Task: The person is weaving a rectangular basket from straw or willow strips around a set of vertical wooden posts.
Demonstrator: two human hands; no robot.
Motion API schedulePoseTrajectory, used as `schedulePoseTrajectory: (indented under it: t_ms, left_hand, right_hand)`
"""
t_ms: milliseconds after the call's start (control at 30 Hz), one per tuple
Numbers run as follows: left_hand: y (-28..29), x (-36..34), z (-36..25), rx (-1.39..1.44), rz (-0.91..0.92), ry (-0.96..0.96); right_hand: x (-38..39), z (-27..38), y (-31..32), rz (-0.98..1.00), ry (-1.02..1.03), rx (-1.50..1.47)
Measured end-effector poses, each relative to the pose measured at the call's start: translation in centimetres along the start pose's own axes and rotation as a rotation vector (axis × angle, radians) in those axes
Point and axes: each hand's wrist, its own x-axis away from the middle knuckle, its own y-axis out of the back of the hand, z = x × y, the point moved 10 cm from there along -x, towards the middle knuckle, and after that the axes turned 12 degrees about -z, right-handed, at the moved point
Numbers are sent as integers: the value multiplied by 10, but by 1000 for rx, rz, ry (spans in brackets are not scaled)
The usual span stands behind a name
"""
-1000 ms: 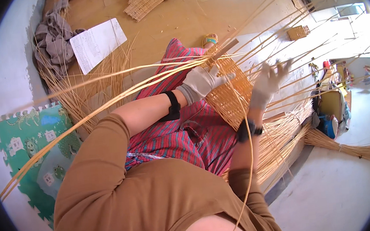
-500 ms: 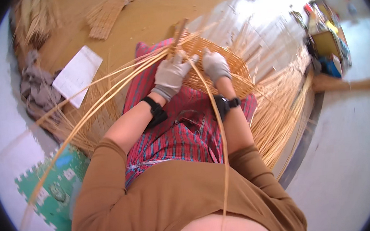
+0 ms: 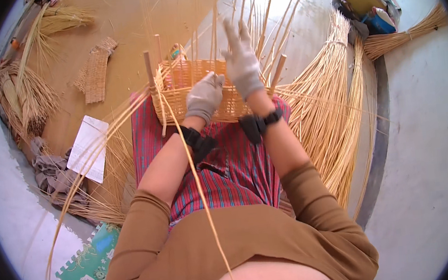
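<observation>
Across my lap, on a red striped cloth [image 3: 147,147], rests a partly woven wicker basket [image 3: 231,106] with wooden sticks at its corners and thin stakes rising from its far side. My left hand [image 3: 205,96], in a pale glove, has its fingers closed over the rim of the near wall. Gloved too, my right hand [image 3: 242,60] is raised just above the near wall, fingers stretched and spread, holding nothing. From the basket's left end one long cane strand [image 3: 201,191] trails toward my chest. Several more cane strands [image 3: 84,169] fan out to the left.
A large bundle of cane [image 3: 328,103] lies right of the basket. To the left are a white sheet [image 3: 89,147], grey cloth [image 3: 57,175], a woven piece [image 3: 95,77] and a green foam mat [image 3: 89,277]. Boxes and bags [image 3: 367,2] stand at the far right.
The basket has turned from a slant to sit level and upright before me. My right hand has come off it and opened upward. The long strand now hangs farther left.
</observation>
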Motion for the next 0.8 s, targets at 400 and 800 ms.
schedulePoseTrajectory:
  t_ms: [400, 800]
  left_hand:
    - [-11, 6, -111, 170, -182, -360]
    - [-42, 27, -88, 313, 399, 221]
  right_hand:
    - [47, -80, 82, -155, -120, 106]
    - [115, -232, 108, -478, -936, -779]
